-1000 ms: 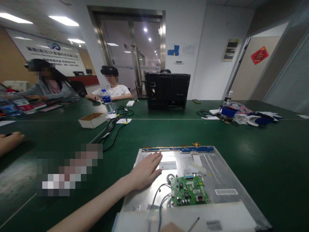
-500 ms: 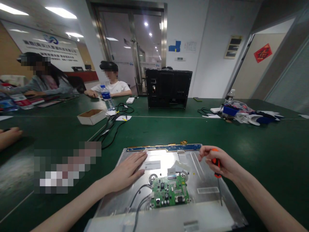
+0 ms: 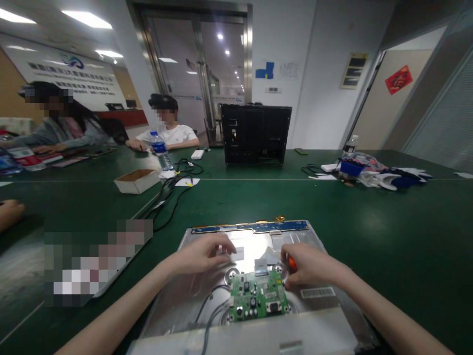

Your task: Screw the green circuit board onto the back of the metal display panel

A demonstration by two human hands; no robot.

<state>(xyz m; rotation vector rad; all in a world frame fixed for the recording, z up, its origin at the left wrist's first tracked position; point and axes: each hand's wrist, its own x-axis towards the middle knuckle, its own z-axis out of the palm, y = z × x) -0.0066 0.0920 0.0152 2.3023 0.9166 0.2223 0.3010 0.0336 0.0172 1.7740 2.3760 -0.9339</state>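
Observation:
In front of me lies an LCD panel [image 3: 177, 305], metal back up, with a blue circuit strip [image 3: 264, 226] along its far edge. A green circuit board [image 3: 258, 296] sits at its middle, and grey cables run from its left side. Over the board's upper right corner, my right hand [image 3: 310, 264] is closed around a screwdriver [image 3: 292, 263]; only a bit of its orange handle shows. My left hand [image 3: 207, 254] is above the panel's left part, fingers loosely bent and apart, holding nothing. A flat ribbon connector [image 3: 261, 266] lies between the hands.
Beyond the panel stands a black monitor housing [image 3: 256, 134]. A white box [image 3: 136, 181], black cables [image 3: 170, 185] and a water bottle [image 3: 159, 150] are at left. Gloves and a blue box [image 3: 351, 167] lie at right. Two people sit across at left; another hand [image 3: 11, 213] rests at the left edge.
My right hand has moved left and down with the screwdriver, from the panel's right edge to the board. My left hand has risen off the panel, its fingers now bent.

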